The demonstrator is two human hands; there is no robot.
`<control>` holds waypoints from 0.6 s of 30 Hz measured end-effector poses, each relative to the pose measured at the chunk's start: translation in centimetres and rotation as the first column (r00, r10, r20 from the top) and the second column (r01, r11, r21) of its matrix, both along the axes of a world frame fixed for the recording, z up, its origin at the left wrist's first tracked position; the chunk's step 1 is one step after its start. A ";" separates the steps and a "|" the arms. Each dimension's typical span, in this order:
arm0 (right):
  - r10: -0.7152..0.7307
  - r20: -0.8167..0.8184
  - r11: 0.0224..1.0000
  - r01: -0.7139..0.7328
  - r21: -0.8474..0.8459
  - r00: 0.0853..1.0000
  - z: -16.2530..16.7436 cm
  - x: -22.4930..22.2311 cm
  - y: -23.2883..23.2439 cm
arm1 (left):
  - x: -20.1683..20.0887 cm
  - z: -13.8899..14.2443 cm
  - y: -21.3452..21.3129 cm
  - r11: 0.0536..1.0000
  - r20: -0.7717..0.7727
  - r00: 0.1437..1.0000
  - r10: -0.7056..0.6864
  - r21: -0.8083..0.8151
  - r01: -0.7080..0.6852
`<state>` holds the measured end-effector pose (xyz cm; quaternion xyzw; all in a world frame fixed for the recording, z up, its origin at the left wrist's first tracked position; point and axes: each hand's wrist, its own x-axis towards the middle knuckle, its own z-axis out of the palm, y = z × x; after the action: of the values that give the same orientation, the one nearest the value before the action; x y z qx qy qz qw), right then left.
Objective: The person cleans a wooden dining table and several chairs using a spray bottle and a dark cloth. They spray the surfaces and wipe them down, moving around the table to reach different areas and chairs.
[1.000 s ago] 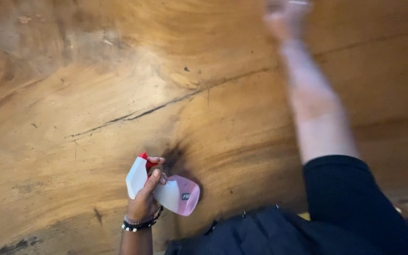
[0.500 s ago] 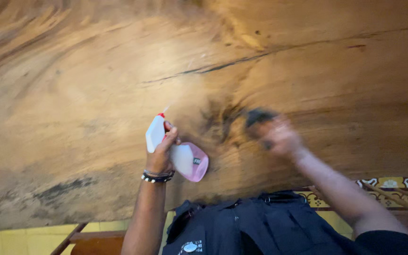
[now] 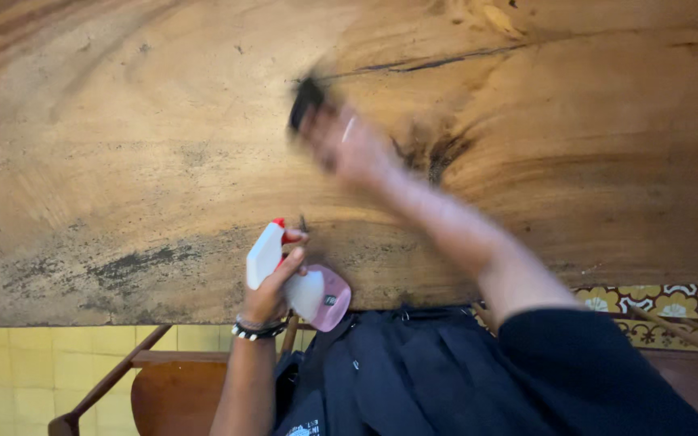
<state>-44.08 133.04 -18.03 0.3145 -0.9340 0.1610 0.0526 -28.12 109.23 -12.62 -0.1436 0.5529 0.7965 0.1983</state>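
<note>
1. Since half a second ago the right hand (image 3: 347, 145) has swept leftward across the table (image 3: 123, 161). It was just right of the dark knot (image 3: 442, 149) in the grain; it now lies blurred to the knot's left, near the long crack (image 3: 414, 64). The left hand (image 3: 272, 282) and bottle (image 3: 296, 278) have hardly shifted.
2. Risk, as a judgement: the right hand is moving fast while the head is turned. The dark cloth (image 3: 307, 101) could bunch or slip from the fingers, and it might catch on the crack's rough edge.
3. A second risk: the bottle is held tilted near the table's near edge, nozzle up. A stray squeeze of the trigger would wet the wood, or the dark clothing (image 3: 397, 371) just below.
4. Grip, right: the hand seems to press a dark cloth flat against the table. Motion blur hides how far the fingers curl, so I cannot tell how tight the hold is.
5. Grip, left: fingers wrapped closed round the neck of the white bottle with the pink base, one finger by the red trigger.
</note>
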 end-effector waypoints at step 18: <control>-0.783 -0.161 0.619 0.777 -0.113 0.601 -5.1 16.5 21.5 | 10.4 0.6 3.7 0.998 -0.049 0.997 -0.063 -0.014 0.062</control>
<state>-27.60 154.53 -23.08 -0.1111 -0.9650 0.1046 0.2134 -17.67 112.97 -12.05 -0.1078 0.5670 0.7896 0.2084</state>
